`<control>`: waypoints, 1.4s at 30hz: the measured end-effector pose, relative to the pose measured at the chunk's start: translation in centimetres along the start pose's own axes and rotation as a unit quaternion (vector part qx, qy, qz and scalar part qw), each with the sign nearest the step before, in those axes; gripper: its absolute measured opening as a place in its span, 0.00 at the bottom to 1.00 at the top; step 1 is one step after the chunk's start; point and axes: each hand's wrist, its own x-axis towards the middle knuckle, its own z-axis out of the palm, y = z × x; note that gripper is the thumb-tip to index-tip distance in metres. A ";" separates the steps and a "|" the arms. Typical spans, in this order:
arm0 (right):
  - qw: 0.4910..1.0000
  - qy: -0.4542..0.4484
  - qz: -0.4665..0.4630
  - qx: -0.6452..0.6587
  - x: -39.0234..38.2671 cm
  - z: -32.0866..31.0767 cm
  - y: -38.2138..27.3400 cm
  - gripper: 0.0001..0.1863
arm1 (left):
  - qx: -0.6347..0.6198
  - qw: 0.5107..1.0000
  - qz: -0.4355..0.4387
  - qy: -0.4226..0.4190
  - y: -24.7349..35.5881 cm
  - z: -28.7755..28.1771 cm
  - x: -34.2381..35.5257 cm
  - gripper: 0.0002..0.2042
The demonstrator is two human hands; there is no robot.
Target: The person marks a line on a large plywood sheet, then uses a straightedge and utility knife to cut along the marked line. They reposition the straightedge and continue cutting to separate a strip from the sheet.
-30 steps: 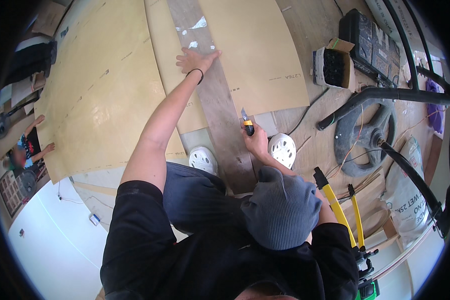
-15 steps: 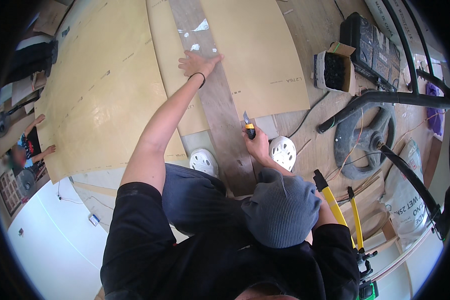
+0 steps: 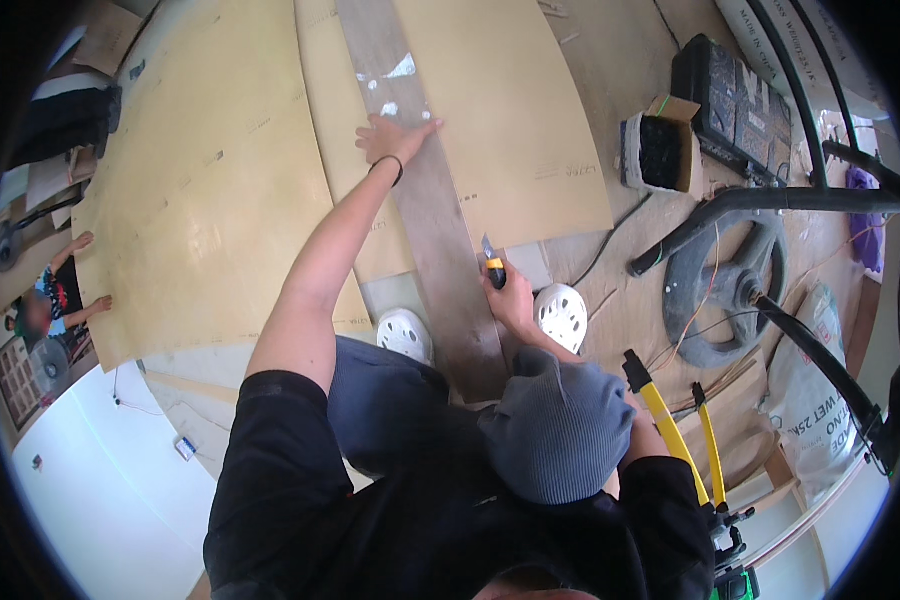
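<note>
Along the long grey-brown plank [image 3: 445, 260], flat on a tan sheet [image 3: 530, 150], its near end running past the sheet between two white shoes: right shoe [image 3: 560, 318] right of plank, left shoe [image 3: 404, 335] just left. Left hand [image 3: 395, 137] palm down across the plank, fingers spread, just nearside of its white patches [image 3: 401, 67]; nothing gripped. Right hand [image 3: 510, 300] closed on a yellow-and-black utility knife [image 3: 495, 268], blade out and pointing away from the body, beside the plank's right edge, near the sheet's near margin. Main worry: left thumb reaches that same right edge, so a blade run along it could meet the thumb. Second: one hand pins the plank well up its length; sideways push from the knife might swing the near end and skew the edge. Blade could also ride onto the plank if tilted left, or wander if tilted right. A slip back toward the body would threaten right shoe and shin. Whether blade touches sheet: cannot tell.
</note>
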 end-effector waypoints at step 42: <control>1.000 -0.002 0.013 0.009 0.1 -0.1 0.5 0.18 | 0.006 0.990 0.028 -0.136 -3.5 0.0 6.8 0.59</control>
